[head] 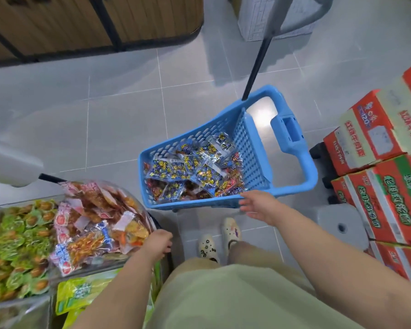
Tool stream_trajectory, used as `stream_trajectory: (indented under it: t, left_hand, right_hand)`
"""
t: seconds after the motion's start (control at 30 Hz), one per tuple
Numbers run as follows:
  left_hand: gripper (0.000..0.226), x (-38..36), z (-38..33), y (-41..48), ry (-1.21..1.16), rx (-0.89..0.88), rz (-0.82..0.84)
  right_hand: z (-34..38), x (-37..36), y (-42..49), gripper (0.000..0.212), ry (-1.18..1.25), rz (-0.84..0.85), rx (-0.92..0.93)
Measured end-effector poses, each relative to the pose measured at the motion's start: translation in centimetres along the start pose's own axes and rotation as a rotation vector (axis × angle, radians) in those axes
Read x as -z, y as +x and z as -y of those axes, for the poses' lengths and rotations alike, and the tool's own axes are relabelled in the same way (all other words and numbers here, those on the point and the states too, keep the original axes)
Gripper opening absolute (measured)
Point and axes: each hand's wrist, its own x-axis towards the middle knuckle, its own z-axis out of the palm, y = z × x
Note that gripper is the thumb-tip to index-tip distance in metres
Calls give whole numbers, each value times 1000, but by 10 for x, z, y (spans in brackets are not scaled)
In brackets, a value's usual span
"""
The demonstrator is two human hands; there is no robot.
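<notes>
Right hand (259, 206) — fingers spread — at basket (199, 205) rim.

Basket (190, 205) top open — boxes (375, 148) crowd right.

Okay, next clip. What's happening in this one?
A person stands in a shop aisle over a blue plastic wheeled basket on the tiled floor. It is partly filled with small shiny snack packets. The right hand is open, with its fingers spread at the basket's near rim, but whether it touches is unclear. The left hand is at the edge of a clear plastic bin of red and orange snack packets. Its fingers are curled, and what they hold, if anything, is hidden.
</notes>
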Motion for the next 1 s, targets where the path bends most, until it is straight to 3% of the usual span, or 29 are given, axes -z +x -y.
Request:
stream_trajectory:
  t: [0.23, 0.37, 0.7, 0.77, 0.87, 0.93, 1.0]
  left_hand:
    - [10, -8, -19, 17, -181, 106, 15]
    - [13, 4, -55, 30, -267, 117, -62]
    - [15, 28, -142, 71, -146, 62, -5]
    - [16, 33, -147, 80, -90, 63, 12]
    - [18, 40, -151, 94, 2, 68, 31]
    - [15, 44, -154, 102, 40, 73, 43]
    - [14, 45, -155, 107, 60, 75, 48]
  right_hand:
    - [60, -16, 36, 23, -152, 47, -24]
    - [78, -14, 63, 13, -266, 66, -85]
    - [97, -27, 124, 18, -513, -6, -117]
    - [104, -40, 137, 12, -688, 0, -80]
    - [106, -59, 160, 50, -799, -15, 61]
    - [102, -69, 171, 79, -880, 36, 27]
    - [97, -76, 178, 91, -902, 65, -23]
